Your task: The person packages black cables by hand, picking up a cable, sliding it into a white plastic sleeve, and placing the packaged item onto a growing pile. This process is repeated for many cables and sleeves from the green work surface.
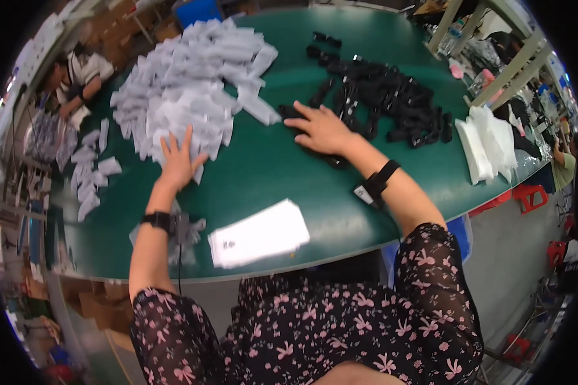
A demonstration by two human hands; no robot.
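On the green table, my left hand is spread open at the near edge of a large heap of whitish packets. Its fingertips touch the packets there. My right hand reaches palm down to the near left side of a pile of black bundled cables, fingers stretched apart. A black bundle shows by its fingertips, and another peeks out below the palm. What lies under the palm is hidden. Between my forearms rests a stack of white paper sheets with a small dark print.
Several loose whitish packets lie at the table's left. Crumpled clear plastic sits beside my left forearm. White plastic bags are piled at the right edge. Another person works at the far left. Red stools stand at the right.
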